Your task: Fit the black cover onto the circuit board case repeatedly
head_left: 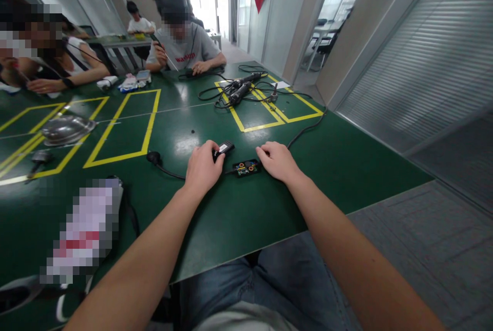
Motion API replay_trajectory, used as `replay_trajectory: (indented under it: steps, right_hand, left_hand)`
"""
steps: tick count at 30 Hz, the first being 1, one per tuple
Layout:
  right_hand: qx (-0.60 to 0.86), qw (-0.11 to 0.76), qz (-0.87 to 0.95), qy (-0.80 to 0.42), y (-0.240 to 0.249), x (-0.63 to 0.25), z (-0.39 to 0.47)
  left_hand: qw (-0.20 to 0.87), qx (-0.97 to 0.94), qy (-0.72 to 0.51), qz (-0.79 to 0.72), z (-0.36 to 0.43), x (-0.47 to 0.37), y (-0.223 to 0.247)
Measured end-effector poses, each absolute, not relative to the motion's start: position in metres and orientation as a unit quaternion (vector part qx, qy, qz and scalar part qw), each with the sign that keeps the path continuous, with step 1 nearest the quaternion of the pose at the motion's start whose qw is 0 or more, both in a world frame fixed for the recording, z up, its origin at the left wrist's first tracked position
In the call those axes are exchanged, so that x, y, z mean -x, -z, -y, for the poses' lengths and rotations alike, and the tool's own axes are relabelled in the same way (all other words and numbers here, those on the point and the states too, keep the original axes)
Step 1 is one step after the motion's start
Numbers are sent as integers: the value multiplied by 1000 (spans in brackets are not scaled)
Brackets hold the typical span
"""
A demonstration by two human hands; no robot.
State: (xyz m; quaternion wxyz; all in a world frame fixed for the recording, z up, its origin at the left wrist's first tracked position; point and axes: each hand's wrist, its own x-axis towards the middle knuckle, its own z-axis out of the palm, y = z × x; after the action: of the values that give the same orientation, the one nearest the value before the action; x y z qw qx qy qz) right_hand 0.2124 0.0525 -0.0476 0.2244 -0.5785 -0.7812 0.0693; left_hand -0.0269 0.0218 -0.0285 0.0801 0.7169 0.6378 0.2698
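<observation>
On the green table before me lies an opened black housing with a circuit board (pixel 247 168), on which two copper-coloured rings show. Thumb and fingers of my left hand (pixel 204 166) grip a black plastic cover (pixel 227 148) with a white label, tilted just above and left of the board. Close to the board's right end, my right hand (pixel 279 160) has its fingers curled round a black cable (pixel 304 129) that runs off to the upper right; the exact grip is partly hidden. Another cord leads left from the board, under my left hand, to a black plug (pixel 154 158).
Yellow tape rectangles (pixel 150 130) mark the table (pixel 365 171). Black corded tools (pixel 241 92) lie tangled at the far right. A shiny metal bowl-like piece (pixel 68 129) sits left, a blurred pouch-like item (pixel 87 228) nearer. Other people (pixel 188 46) sit opposite.
</observation>
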Motion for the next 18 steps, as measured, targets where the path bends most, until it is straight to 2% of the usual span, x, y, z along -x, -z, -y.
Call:
replay_trajectory:
  steps: [7, 13, 18]
  right_hand:
    - [597, 175, 783, -22, 47, -209, -50]
    - [606, 162, 778, -14, 41, -202, -45]
    - [644, 175, 744, -7, 38, -197, -39]
  left_hand:
    - [-11, -760, -215, -613, -11, 19, 16]
    - [31, -824, -62, -562, 0, 9, 5]
    - [32, -804, -5, -594, 2, 9, 4]
